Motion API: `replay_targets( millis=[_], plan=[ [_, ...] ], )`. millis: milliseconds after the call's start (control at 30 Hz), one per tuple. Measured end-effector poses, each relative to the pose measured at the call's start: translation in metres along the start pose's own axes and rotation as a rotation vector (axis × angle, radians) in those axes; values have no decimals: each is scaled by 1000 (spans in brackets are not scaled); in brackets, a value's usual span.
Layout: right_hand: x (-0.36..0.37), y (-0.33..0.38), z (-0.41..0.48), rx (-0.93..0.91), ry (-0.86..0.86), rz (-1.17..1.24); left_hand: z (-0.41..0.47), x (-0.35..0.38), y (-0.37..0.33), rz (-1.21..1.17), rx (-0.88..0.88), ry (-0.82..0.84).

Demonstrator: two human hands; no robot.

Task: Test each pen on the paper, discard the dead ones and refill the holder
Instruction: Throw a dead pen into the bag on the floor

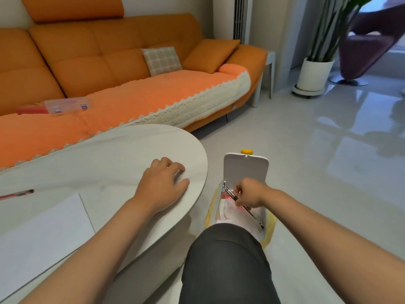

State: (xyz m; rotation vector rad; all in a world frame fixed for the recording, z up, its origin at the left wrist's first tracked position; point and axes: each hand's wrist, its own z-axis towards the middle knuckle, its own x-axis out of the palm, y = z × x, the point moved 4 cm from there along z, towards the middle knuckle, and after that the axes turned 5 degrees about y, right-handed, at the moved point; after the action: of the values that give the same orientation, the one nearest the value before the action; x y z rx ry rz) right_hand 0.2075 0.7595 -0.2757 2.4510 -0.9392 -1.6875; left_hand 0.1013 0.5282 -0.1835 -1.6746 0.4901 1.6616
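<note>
My right hand (248, 191) pinches a dark pen (249, 212) over the open mouth of a small white bin (246, 166), whose lid stands raised. The pen slants down toward me inside the bin's opening, above crumpled white and pink waste. My left hand (163, 183) rests palm down on the white oval table (109, 154) near its right edge, fingers relaxed. A white sheet of paper (41, 233) lies on the table at the lower left. Beside it, at the left edge, lies a red pen (16, 194). No pen holder is in view.
My knee in dark trousers (225, 260) is in front of the bin, which has a yellow liner (271, 229). An orange sofa (109, 62) with a clear plastic box (68, 106) stands behind the table. A potted plant (313, 73) stands on the glossy floor at the far right.
</note>
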Motion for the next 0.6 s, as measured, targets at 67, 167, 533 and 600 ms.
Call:
replay_targets(
  millis=[67,167,533,600],
  plan=[
    [14,-3,7,43,25,-53,-1,1,1,0,-3,1],
    [13,5,8,29,3,-86,-1,1,2,4,1,5],
    [-53,120,-37,-144,-126,-269,-27,-27,26,-111,-35,18],
    [-61,137,-48,-72,-115,-422,-41,-41,46,-129,-71,-5]
  ],
)
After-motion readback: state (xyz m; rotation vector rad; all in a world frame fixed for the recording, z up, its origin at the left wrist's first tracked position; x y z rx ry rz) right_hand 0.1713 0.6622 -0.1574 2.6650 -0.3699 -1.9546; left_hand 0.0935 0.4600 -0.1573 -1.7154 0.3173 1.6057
